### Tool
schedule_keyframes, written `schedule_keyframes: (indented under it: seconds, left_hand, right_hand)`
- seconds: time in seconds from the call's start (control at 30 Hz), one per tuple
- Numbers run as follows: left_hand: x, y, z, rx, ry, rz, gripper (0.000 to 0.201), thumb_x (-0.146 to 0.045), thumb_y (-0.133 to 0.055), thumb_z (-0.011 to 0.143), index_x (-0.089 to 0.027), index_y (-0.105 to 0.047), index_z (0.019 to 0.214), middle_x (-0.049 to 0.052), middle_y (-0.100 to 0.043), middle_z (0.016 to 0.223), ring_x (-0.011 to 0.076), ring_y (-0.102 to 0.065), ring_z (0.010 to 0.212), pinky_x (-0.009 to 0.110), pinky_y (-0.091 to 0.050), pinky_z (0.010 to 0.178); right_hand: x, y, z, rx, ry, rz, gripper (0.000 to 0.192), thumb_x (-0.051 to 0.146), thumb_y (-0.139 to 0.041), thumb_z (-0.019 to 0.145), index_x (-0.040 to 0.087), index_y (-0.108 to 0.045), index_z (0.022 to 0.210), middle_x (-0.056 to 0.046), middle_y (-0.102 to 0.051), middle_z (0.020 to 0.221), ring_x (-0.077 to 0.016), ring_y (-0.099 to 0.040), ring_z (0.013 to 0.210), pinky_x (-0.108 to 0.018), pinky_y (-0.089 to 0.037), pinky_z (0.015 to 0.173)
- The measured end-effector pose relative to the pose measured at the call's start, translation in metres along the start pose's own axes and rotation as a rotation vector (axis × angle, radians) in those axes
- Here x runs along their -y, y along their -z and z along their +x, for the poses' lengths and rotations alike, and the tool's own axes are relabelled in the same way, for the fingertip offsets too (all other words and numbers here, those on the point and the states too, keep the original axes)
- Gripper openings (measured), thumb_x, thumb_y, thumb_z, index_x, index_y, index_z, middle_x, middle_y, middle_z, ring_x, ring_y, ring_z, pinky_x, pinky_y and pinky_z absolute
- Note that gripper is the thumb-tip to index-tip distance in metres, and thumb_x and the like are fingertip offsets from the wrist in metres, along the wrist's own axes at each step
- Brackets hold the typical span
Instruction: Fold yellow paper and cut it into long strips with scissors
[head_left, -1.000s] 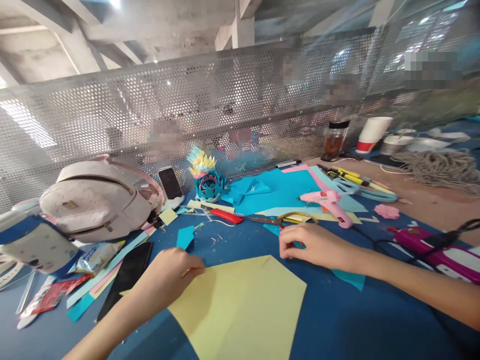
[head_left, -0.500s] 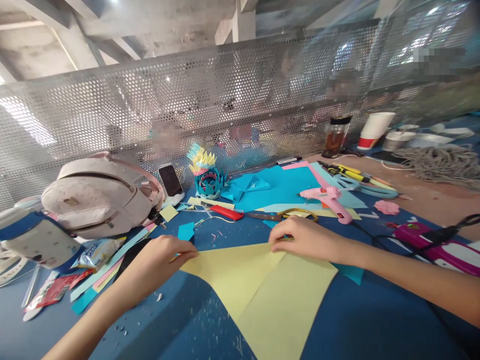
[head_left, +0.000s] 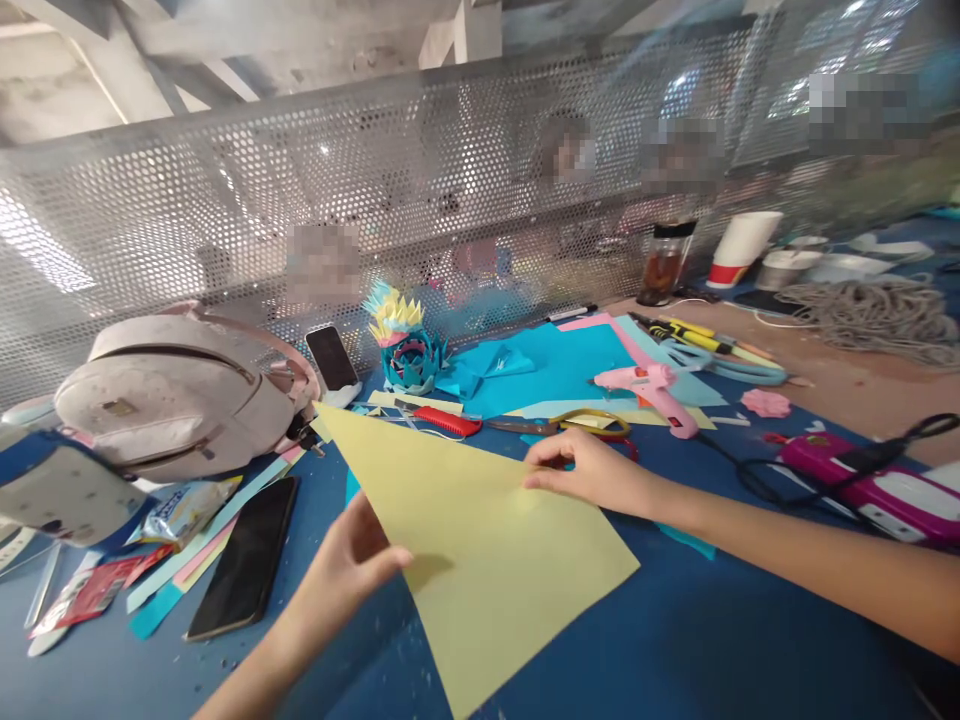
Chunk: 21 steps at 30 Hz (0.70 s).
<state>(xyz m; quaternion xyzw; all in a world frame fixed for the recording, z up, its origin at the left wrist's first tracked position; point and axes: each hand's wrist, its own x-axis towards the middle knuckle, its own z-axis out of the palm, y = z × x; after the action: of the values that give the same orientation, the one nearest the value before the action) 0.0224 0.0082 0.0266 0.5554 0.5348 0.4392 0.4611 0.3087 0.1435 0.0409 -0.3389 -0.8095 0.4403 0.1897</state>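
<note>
A sheet of yellow paper [head_left: 480, 560] slants above the blue table, one pointed corner raised toward the far left. My right hand [head_left: 577, 465] pinches its upper right edge between thumb and fingers. At the left edge of the sheet, my left hand [head_left: 356, 560] has its thumb and fingers apart, the thumb over the paper's margin and some fingertips hidden behind it. Just beyond the sheet lie scissors [head_left: 525, 427] with yellow-and-red handles and a red utility knife [head_left: 450, 420].
A phone [head_left: 244, 560] lies at left near paper strips, a cup [head_left: 67, 490] and a pale backpack [head_left: 180, 390]. Farther back stand a folded-paper figure [head_left: 409, 345] and blue paper sheets [head_left: 555, 370]. A pink glue gun [head_left: 652, 390] with its cord and a magenta device [head_left: 862, 485] are at right.
The yellow paper has swung round and now looks flat, its fold no longer showing. My left hand has left the far left corner and moved nearer; my right hand keeps its pinch.
</note>
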Motion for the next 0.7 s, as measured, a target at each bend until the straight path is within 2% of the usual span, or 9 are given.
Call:
schedule_keyframes:
  seconds: [0.1, 0.17, 0.23, 0.33, 0.5, 0.7]
  left_hand:
    - [0.013, -0.015, 0.005, -0.017, 0.08, 0.123, 0.056, -0.047, -0.082, 0.067, -0.014, -0.069, 0.11, 0.014, -0.074, 0.117, 0.034, -0.07, 0.107, 0.041, -0.058, 0.09]
    - [0.016, -0.016, 0.009, -0.057, 0.075, 0.257, 0.037, -0.039, -0.076, 0.072, -0.015, -0.074, 0.1, 0.011, -0.077, 0.11, 0.0326, -0.072, 0.101, 0.039, -0.059, 0.087]
    - [0.018, -0.014, 0.013, -0.075, 0.041, 0.34, 0.028, -0.036, -0.07, 0.076, -0.016, -0.077, 0.095, 0.009, -0.078, 0.106, 0.0315, -0.073, 0.099, 0.038, -0.058, 0.085]
    - [0.019, -0.011, 0.015, -0.098, 0.017, 0.419, 0.024, -0.035, -0.067, 0.078, -0.016, -0.078, 0.089, 0.008, -0.08, 0.1, 0.0306, -0.074, 0.093, 0.037, -0.058, 0.08]
    - [0.025, -0.01, 0.016, -0.137, -0.041, 0.572, 0.023, -0.033, -0.062, 0.08, -0.016, -0.077, 0.083, 0.009, -0.08, 0.091, 0.0296, -0.073, 0.081, 0.036, -0.055, 0.071]
    - [0.026, -0.004, 0.017, -0.109, -0.149, 0.776, 0.021, -0.028, -0.059, 0.085, -0.021, -0.078, 0.08, 0.007, -0.079, 0.09, 0.0302, -0.07, 0.092, 0.041, -0.052, 0.084]
  right_hand:
    - [0.0, -0.006, 0.001, -0.034, 0.001, 0.035, 0.038, 0.051, -0.064, 0.082, 0.015, -0.072, 0.077, -0.005, -0.07, 0.077, -0.0198, -0.061, 0.073, -0.028, -0.045, 0.063]
    - [0.0, -0.007, 0.001, -0.035, -0.001, 0.025, 0.037, 0.051, -0.063, 0.083, 0.015, -0.072, 0.079, -0.006, -0.072, 0.08, -0.0207, -0.062, 0.075, -0.028, -0.046, 0.064]
    - [-0.002, -0.006, -0.001, -0.022, 0.012, -0.029, 0.032, 0.047, -0.065, 0.083, 0.016, -0.073, 0.081, -0.006, -0.074, 0.083, -0.0208, -0.063, 0.076, -0.028, -0.045, 0.064]
    - [-0.009, -0.003, -0.004, -0.024, 0.073, -0.17, 0.021, 0.037, -0.067, 0.083, 0.018, -0.075, 0.086, -0.005, -0.074, 0.087, -0.0204, -0.063, 0.077, -0.028, -0.044, 0.067]
    - [-0.02, -0.003, -0.008, -0.027, 0.162, -0.407, 0.009, 0.023, -0.065, 0.086, 0.02, -0.072, 0.081, -0.004, -0.071, 0.084, -0.0209, -0.063, 0.082, -0.029, -0.042, 0.071]
    - [-0.023, -0.004, -0.007, 0.037, 0.227, -0.541, 0.015, 0.015, -0.059, 0.089, 0.019, -0.069, 0.079, -0.004, -0.069, 0.085, -0.0196, -0.063, 0.082, -0.027, -0.041, 0.068]
